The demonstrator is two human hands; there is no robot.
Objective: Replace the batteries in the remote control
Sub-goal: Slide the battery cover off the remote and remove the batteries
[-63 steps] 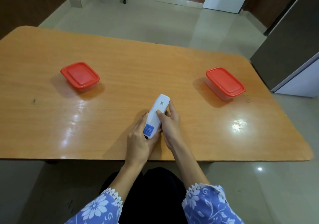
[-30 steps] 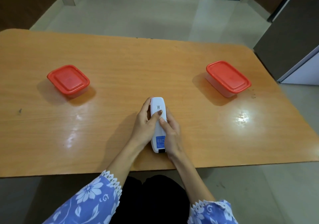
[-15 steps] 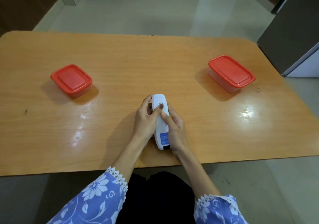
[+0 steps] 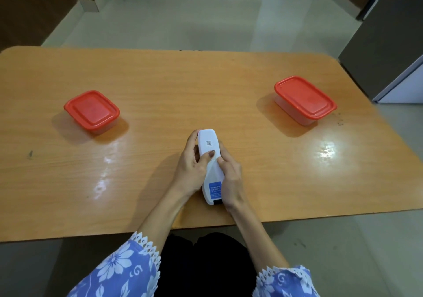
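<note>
From the head view, a white remote control (image 4: 210, 166) sits at the middle of a wooden table (image 4: 160, 86), close to the near edge. It is face down, with its length running away from the person. Its back shows a small code sticker (image 4: 208, 143) near the far end and a blue label (image 4: 215, 189) near the near end. Whether it rests flat on the wood or is raised a little cannot be told.

The left hand (image 4: 191, 168) grips the remote from its left side. Its fingers curl round the far part of the body and its thumb (image 4: 211, 153) lies across the back. The right hand (image 4: 231, 177) grips the right side, lower down, with its fingers wrapped under the edge and its thumb (image 4: 220, 160) pressed on the back just beside the left thumb. The two thumb tips are almost touching.

A box with a red lid (image 4: 91, 111) stands well to the left of the hands, and a second red-lidded box (image 4: 305, 99) stands well to the right, both closed. Blue flowered sleeves (image 4: 123, 269) with white lace cuffs cover the upper forearms. Beyond the table is a pale tiled floor (image 4: 194, 22), and a grey cabinet (image 4: 389, 45) stands at the right.
</note>
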